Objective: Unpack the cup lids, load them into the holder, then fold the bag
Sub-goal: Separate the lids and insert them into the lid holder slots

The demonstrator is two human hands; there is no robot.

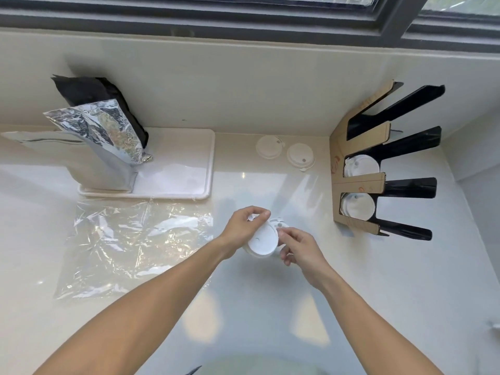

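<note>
Daylight pours in from the window (243,6) at the top, bright and soft. The glossy countertop (270,307) mirrors pale patches and small glints, and the clear plastic bag (130,244) flashes with crinkled glare. The silver foil pouch (108,125) sparkles too. Shadows are faint. Wide-angle bending curves the window frame and stretches the forearms; the image is slightly soft.

Both hands, left hand (244,228) and right hand (300,249), grip a stack of lids (263,240) above the worktop (270,307); clear bag (130,247) lies flat.
</note>
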